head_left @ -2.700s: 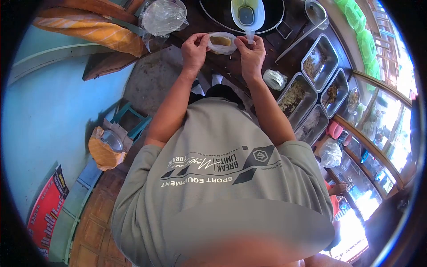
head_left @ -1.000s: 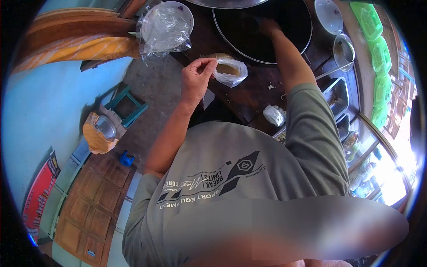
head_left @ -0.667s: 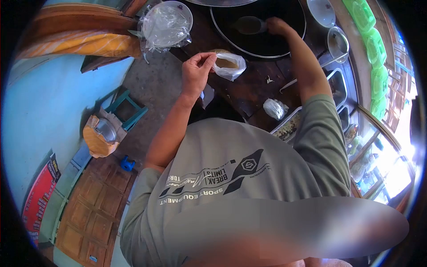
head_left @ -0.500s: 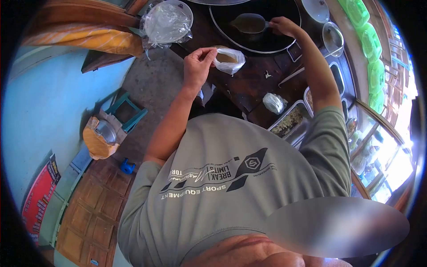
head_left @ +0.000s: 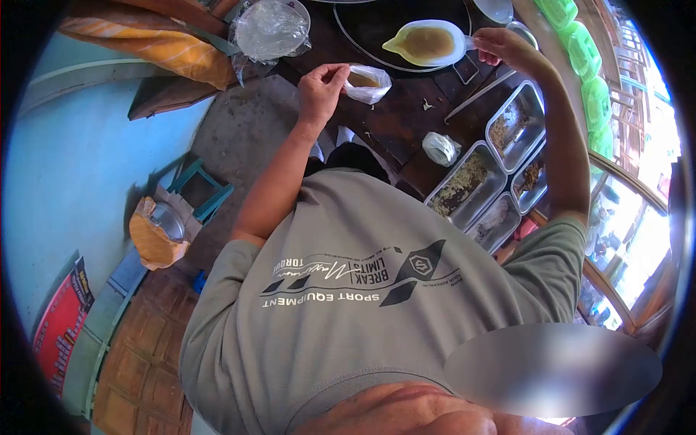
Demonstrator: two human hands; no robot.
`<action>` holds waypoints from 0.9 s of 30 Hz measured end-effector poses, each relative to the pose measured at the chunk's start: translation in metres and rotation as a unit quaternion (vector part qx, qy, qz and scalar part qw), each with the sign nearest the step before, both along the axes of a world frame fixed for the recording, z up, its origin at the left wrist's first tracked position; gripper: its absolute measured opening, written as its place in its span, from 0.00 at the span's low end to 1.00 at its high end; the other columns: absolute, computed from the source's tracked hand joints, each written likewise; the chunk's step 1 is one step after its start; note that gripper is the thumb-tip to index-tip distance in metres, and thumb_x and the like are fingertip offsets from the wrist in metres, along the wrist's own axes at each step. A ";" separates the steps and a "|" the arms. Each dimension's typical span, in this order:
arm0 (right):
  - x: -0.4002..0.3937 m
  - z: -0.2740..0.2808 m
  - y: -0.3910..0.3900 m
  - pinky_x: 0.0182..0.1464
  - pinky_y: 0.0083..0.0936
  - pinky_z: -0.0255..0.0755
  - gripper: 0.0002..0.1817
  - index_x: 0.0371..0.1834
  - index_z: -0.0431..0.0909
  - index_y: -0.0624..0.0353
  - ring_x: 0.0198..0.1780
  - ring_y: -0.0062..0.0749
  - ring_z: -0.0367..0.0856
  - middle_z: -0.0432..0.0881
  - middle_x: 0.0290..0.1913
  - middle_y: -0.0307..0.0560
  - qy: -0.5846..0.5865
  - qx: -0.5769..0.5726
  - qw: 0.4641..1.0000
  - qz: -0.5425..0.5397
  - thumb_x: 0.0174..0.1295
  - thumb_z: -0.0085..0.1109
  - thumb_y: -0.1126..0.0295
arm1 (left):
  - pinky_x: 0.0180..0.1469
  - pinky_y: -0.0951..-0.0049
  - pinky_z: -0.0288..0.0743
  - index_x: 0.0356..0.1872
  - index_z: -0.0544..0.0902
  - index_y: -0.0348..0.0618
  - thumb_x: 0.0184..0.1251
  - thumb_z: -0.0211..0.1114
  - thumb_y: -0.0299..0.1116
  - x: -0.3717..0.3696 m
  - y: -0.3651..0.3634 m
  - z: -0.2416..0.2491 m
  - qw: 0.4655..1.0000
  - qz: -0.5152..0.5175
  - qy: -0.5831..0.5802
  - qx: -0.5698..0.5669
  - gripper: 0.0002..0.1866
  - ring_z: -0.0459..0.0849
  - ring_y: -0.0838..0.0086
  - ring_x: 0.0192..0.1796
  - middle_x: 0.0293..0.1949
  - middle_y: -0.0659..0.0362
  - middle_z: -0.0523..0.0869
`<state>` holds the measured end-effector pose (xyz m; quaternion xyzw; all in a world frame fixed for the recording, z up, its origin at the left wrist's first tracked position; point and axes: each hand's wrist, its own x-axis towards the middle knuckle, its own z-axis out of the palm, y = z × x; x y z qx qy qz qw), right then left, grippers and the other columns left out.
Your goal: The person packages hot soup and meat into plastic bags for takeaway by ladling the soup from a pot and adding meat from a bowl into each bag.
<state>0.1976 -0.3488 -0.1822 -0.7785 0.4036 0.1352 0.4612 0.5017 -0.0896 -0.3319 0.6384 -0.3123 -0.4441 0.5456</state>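
Your left hand [head_left: 320, 93] pinches the edge of the open plastic bag [head_left: 367, 84], which holds brownish liquid, over the counter [head_left: 399, 116]. Your right hand [head_left: 504, 49] is closed round the handle of the spouted scoop [head_left: 428, 43] — brownish liquid in it too, held above the big pot [head_left: 353, 38]. Nearer your body: a white plastic bundle [head_left: 441, 148], then steel trays [head_left: 483, 193] of food, shreds probably. Far left — clear plastic [head_left: 268, 32] over a plate [head_left: 303, 11].
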 end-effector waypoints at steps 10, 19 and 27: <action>0.047 0.041 0.036 0.40 0.23 0.73 0.16 0.47 0.82 0.59 0.35 0.22 0.78 0.79 0.31 0.37 0.054 -0.085 0.992 0.077 0.78 0.53 0.57 | 0.37 0.79 0.84 0.47 0.90 0.34 0.73 0.71 0.38 0.005 0.001 0.001 1.000 -0.018 0.018 0.014 0.15 0.86 0.82 0.34 0.36 0.61 0.90; 0.073 0.044 0.058 0.44 0.39 0.78 0.12 0.44 0.82 0.62 0.37 0.45 0.85 0.85 0.35 0.52 -0.021 -0.212 0.963 0.168 0.76 0.55 0.63 | 0.37 0.78 0.84 0.47 0.89 0.35 0.74 0.70 0.39 0.007 0.003 -0.002 0.999 -0.014 0.045 0.020 0.16 0.86 0.81 0.34 0.36 0.61 0.89; 0.084 0.048 0.069 0.48 0.43 0.79 0.10 0.43 0.81 0.62 0.42 0.51 0.86 0.86 0.38 0.55 0.006 -0.260 0.943 0.206 0.75 0.54 0.67 | 0.37 0.79 0.84 0.47 0.89 0.35 0.75 0.69 0.39 0.007 0.004 -0.009 0.997 -0.015 0.074 0.006 0.15 0.85 0.82 0.33 0.35 0.61 0.89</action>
